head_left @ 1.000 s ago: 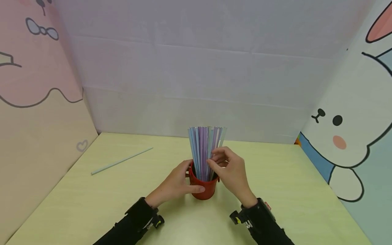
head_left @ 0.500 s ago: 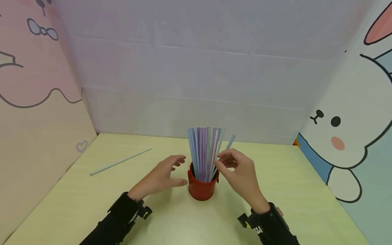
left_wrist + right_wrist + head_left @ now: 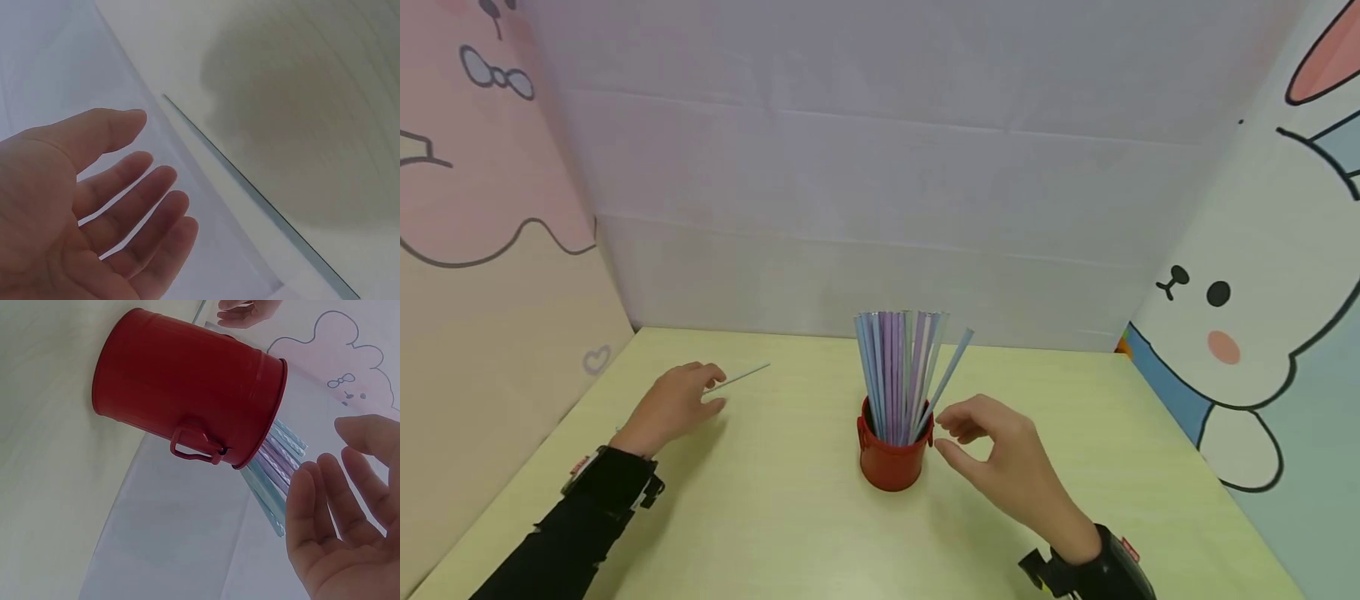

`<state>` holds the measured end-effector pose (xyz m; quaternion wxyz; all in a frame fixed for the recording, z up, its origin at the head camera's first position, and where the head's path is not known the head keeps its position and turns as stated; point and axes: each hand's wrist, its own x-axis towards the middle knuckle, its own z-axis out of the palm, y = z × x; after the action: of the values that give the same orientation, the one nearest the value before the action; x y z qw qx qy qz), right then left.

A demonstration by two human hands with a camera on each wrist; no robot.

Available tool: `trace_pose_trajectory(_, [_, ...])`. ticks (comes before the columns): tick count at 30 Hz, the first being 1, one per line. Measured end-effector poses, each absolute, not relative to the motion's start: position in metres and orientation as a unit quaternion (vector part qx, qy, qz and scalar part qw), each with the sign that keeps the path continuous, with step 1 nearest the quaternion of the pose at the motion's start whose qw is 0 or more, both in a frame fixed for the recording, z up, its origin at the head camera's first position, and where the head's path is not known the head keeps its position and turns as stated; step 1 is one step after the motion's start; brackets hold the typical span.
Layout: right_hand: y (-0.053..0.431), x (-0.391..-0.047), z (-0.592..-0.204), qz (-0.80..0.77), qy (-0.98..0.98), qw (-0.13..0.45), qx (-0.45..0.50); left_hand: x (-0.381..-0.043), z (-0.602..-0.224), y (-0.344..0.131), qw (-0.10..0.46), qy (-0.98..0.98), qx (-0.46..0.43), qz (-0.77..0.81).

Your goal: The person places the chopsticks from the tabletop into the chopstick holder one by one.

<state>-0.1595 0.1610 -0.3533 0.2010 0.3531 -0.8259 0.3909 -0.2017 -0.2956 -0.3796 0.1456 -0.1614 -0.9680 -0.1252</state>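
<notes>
A small red metal bucket (image 3: pixel 891 467) stands upright with several blue, purple and clear drinking straws (image 3: pixel 891 367) in it. One blue straw (image 3: pixel 955 362) leans out over its right side. My right hand (image 3: pixel 1007 458) hovers just right of the rim, fingers loosely bent around nothing; the right wrist view shows the bucket's side handle (image 3: pixel 195 447). Over at the left, my left hand (image 3: pixel 673 404) is above a single pale straw (image 3: pixel 747 376) on the table, partly covering it. The left wrist view shows a gap between relaxed fingers and that straw (image 3: pixel 250 190).
The pale yellow table (image 3: pixel 820 533) ends at a whitish back sheet (image 3: pixel 850 183). Printed cartoon panels close in the left (image 3: pixel 497 333) and right (image 3: pixel 1157 358) sides.
My left hand let go of the bucket and moved left to the lone straw. My right hand released a blue straw, now leaning right, and drew back slightly right and down.
</notes>
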Motion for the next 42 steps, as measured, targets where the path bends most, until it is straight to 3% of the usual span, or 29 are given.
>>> trace_pose_trajectory(9, [0.165,-0.153,-0.362,0.385,-0.819,0.191,0.379,-0.192,-0.387,-0.334,0.141,-0.977,-0.133,-0.086])
trace_pose_trajectory(24, [0.165,-0.15,-0.369,0.389,-0.816,0.19,0.382,-0.192,-0.387,-0.347,0.098,-0.983,-0.122,-0.101])
trace_pose_trajectory(31, [0.164,-0.151,-0.364,0.384,-0.819,0.192,0.382,-0.182,-0.352,-0.331,0.116,-0.975,-0.153,-0.114])
trace_pose_trajectory(42, [0.163,-0.148,-0.356,0.378,-0.82,0.199,0.381,-0.144,-0.284,-0.259,0.172,-0.949,-0.237,-0.116])
